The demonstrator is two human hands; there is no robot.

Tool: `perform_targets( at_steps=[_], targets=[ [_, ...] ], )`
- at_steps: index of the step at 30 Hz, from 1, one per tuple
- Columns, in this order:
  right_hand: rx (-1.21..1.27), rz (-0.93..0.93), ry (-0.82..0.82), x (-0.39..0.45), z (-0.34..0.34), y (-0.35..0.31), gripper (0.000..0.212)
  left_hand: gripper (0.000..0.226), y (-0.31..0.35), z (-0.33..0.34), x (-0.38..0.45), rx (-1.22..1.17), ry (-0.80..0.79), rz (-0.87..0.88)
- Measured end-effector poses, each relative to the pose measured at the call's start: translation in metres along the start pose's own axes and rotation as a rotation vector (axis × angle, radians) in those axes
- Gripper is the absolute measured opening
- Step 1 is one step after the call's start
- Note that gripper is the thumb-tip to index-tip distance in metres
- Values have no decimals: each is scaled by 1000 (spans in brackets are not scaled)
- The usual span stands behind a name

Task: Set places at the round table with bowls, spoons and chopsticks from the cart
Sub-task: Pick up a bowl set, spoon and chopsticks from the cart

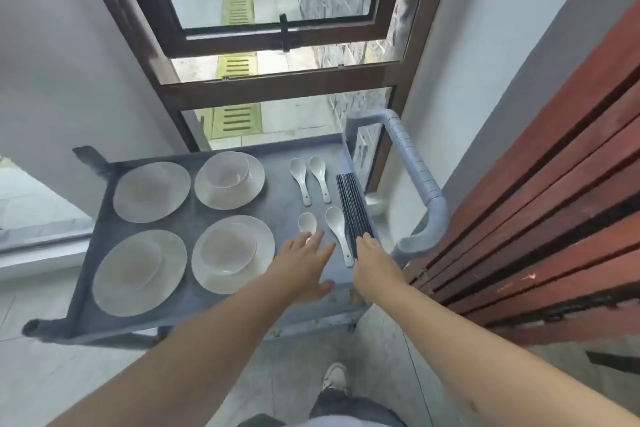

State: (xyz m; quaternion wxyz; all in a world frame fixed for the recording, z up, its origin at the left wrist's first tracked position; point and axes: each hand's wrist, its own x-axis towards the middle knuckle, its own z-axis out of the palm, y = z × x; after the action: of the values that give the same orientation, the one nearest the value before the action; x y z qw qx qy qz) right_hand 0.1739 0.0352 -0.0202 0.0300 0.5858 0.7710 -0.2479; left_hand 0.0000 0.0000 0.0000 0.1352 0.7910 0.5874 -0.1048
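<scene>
A grey cart point(277, 215) holds several white plates. A white bowl point(227, 170) sits on the far right plate, and another bowl point(228, 250) on the near right plate. Several white spoons lie right of them: two at the back point(300, 177) and two nearer. My left hand point(304, 263) reaches flat, fingers apart, over the handle of the small near spoon point(307, 222). A row of dark chopsticks point(353, 208) lies along the cart's right edge. My right hand point(372, 262) rests its fingertips on their near ends; whether it grips them I cannot tell.
The cart's grey handle point(420, 180) arches at the right. A red-brown slatted wooden wall point(536, 218) stands close on the right. A brown-framed window point(277, 45) is behind the cart. My shoe point(334, 376) shows on the grey floor below.
</scene>
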Motion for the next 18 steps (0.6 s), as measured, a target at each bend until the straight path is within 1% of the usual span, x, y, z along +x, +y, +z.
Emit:
perform_targets(
  at_steps=[2,4,6,9,13,16,18],
  targets=[
    [25,-18,43,16,-3,5,26,79,4,3,19,-15,-6,-3],
    [28,-20,43,24,-4,5,15,80,8,7,34,10,-9,18],
    [50,-7,44,33,-3,3,10,80,9,11,49,38,-24,44],
    [94,23,99,45,-3,0,3,76,2,15,63,106,-58,76],
    [65,103,69,60,-4,0,8,70,-6,18,73,93,-97,99],
    [15,159,44,68,-3,-1,11,63,-10,20,76,60,-79,123],
    [-27,165,34,71,-2,-2,16,55,-13,22,77,37,-61,132]
  ],
)
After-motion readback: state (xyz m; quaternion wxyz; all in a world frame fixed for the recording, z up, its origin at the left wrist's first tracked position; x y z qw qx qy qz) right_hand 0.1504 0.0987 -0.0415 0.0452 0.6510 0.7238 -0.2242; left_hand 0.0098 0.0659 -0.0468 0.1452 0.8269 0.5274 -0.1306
